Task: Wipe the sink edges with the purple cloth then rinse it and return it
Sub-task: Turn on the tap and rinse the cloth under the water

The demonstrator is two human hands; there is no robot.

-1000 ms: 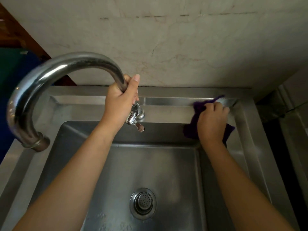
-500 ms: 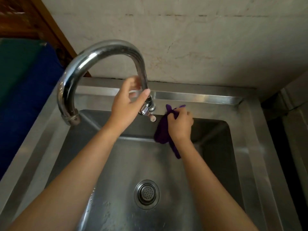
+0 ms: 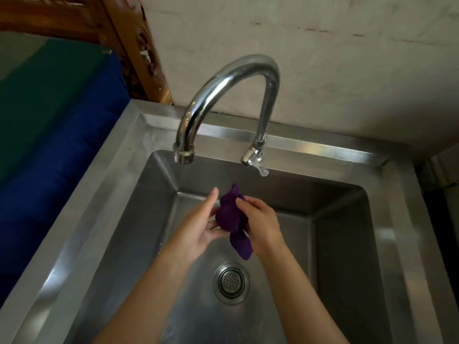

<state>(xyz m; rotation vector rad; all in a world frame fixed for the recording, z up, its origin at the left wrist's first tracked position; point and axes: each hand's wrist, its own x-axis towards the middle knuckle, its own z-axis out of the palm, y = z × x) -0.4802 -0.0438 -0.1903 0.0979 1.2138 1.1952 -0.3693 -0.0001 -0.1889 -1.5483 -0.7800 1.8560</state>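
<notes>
The purple cloth (image 3: 232, 219) is bunched up between both hands over the steel sink basin, with one end hanging down toward the drain (image 3: 231, 283). My right hand (image 3: 260, 223) grips the cloth from the right, fingers curled round it. My left hand (image 3: 198, 225) presses against its left side with fingers fairly straight and the thumb under the cloth. The curved chrome tap (image 3: 231, 78) arches above, its spout (image 3: 183, 155) at the left and its lever (image 3: 250, 155) at the back rim. No running water is visible.
The sink rim (image 3: 323, 147) runs along a pale cracked wall. A blue and green cushion (image 3: 49, 135) lies left of the sink, beside carved brown wood (image 3: 139, 50). A dark gap lies to the right of the sink.
My left hand let go of the tap and came down to the cloth. My right hand carried the cloth off the back rim to the middle of the basin.
</notes>
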